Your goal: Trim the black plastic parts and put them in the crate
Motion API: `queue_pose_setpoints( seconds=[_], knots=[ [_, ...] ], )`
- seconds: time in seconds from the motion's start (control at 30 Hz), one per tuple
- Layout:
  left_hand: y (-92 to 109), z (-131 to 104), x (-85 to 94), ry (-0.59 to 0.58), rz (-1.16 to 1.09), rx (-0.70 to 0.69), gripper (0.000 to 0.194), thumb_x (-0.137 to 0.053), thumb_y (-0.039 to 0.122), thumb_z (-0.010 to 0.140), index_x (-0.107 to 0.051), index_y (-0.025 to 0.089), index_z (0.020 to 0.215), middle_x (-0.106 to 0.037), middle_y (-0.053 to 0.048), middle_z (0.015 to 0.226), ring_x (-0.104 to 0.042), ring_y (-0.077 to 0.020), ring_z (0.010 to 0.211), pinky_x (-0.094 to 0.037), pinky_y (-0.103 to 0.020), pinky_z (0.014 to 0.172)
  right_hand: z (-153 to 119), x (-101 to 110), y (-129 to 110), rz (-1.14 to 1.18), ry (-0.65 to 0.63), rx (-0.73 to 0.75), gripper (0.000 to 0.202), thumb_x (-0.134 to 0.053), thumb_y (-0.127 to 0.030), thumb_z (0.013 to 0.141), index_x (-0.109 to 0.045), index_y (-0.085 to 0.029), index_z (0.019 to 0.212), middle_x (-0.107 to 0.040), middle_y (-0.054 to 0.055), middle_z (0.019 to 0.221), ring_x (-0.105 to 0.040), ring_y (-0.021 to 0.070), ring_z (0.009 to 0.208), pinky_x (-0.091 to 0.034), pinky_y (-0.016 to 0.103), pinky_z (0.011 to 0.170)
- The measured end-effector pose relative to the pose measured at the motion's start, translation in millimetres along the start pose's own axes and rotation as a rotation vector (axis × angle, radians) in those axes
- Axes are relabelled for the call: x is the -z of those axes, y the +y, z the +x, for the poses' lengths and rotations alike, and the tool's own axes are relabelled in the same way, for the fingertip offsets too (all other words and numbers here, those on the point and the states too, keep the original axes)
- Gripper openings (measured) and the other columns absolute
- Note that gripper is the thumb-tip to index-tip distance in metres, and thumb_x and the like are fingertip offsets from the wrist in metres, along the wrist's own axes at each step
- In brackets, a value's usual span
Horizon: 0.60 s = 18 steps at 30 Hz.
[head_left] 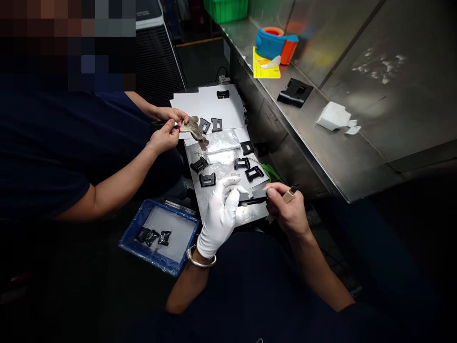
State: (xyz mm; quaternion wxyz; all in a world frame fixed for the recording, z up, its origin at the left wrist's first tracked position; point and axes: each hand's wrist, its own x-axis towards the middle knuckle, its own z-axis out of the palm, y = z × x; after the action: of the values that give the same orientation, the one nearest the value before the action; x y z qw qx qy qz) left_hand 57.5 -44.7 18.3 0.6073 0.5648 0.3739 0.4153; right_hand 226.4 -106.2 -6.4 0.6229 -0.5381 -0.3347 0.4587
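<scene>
My left hand (218, 216), in a white glove with a bangle at the wrist, pinches the left end of a black plastic part (256, 196) above the near end of the table. My bare right hand (290, 209) is closed around a tan-handled tool (289, 194). Its thumb and fingertips meet the part's right end. A thin pale tip shows below that hand; the tool's kind is unclear. Just beyond my hands, several black plastic frames (254, 173) lie on white sheets and the metal table, beside clear plastic bags (223, 141).
At left, a co-worker's hands (164, 133) hold a greyish glove (193, 129). A blue bin (130, 233) with bagged black parts stands below. The steel ledge (314, 143) at right carries a blue-orange tape dispenser (267, 45), a black part (295, 92) and a white block (333, 116).
</scene>
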Motion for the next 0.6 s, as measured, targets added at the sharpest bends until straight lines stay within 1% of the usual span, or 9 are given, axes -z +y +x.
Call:
queue_pose_setpoints(
  seconds=[0.1, 0.2, 0.27, 0.33, 0.43, 0.53, 0.6],
  knots=[
    [-2, 0, -0.7, 0.006, 0.023, -0.011, 0.023, -0.053, 0.027, 0.099, -0.058, 0.019, 0.120, -0.069, -0.003, 0.097, -0.069, -0.0172, 0.095, -0.056, -0.030, 0.085, -1, 0, 1, -0.003, 0.010, -0.007, 0.025, -0.073, -0.042, 0.088, -0.070, -0.017, 0.090, -0.039, -0.007, 0.054, -0.032, 0.0063, 0.045, -0.023, 0.022, 0.041],
    [-4, 0, -3.7, 0.035, 0.035, -0.014, 0.022, -0.057, 0.023, 0.096, -0.060, 0.020, 0.117, -0.069, -0.002, 0.095, -0.070, -0.0158, 0.091, -0.057, -0.028, 0.081, -2, -1, 2, -0.014, 0.018, -0.015, 0.025, -0.073, -0.042, 0.088, -0.070, -0.017, 0.088, -0.039, -0.006, 0.054, -0.033, 0.0066, 0.045, -0.024, 0.023, 0.041],
    [-5, 0, -6.0, 0.040, 0.065, 0.011, 0.024, -0.061, 0.026, 0.094, -0.060, 0.022, 0.118, -0.069, -0.002, 0.094, -0.070, -0.0157, 0.088, -0.057, -0.028, 0.078, -3, -1, 2, -0.028, 0.023, -0.014, 0.025, -0.073, -0.042, 0.088, -0.070, -0.018, 0.087, -0.039, -0.006, 0.055, -0.033, 0.0066, 0.045, -0.025, 0.023, 0.041],
    [-7, 0, -7.4, 0.053, 0.147, 0.008, 0.028, -0.065, 0.030, 0.092, -0.060, 0.023, 0.119, -0.068, -0.001, 0.091, -0.069, -0.0158, 0.086, -0.057, -0.030, 0.079, -4, -1, 3, -0.053, 0.027, -0.005, 0.024, -0.073, -0.042, 0.087, -0.070, -0.018, 0.086, -0.040, -0.006, 0.056, -0.034, 0.0067, 0.046, -0.025, 0.023, 0.042],
    [-12, -1, -7.5, 0.056, 0.316, -0.056, 0.038, -0.075, 0.035, 0.083, -0.063, 0.024, 0.118, -0.065, 0.002, 0.087, -0.068, -0.0158, 0.083, -0.056, -0.031, 0.081, -6, -1, 5, -0.082, 0.022, 0.006, 0.024, -0.073, -0.041, 0.088, -0.071, -0.017, 0.089, -0.042, -0.005, 0.057, -0.035, 0.0071, 0.048, -0.026, 0.023, 0.043],
    [-17, -4, -6.9, 0.020, 0.426, -0.088, 0.053, -0.084, 0.040, 0.072, -0.064, 0.027, 0.120, -0.065, 0.003, 0.090, -0.069, -0.0176, 0.084, -0.057, -0.032, 0.078, -8, 2, 8, -0.097, 0.019, 0.010, 0.024, -0.073, -0.041, 0.088, -0.071, -0.017, 0.090, -0.041, -0.006, 0.057, -0.035, 0.0071, 0.048, -0.026, 0.023, 0.044],
    [-20, -6, -6.8, 0.016, 0.457, -0.099, 0.056, -0.085, 0.041, 0.071, -0.064, 0.027, 0.121, -0.067, 0.002, 0.093, -0.070, -0.0183, 0.086, -0.058, -0.032, 0.077, -9, 4, 10, -0.102, 0.017, 0.007, 0.024, -0.073, -0.041, 0.088, -0.071, -0.017, 0.090, -0.041, -0.006, 0.057, -0.035, 0.0071, 0.048, -0.025, 0.023, 0.044]
  ],
)
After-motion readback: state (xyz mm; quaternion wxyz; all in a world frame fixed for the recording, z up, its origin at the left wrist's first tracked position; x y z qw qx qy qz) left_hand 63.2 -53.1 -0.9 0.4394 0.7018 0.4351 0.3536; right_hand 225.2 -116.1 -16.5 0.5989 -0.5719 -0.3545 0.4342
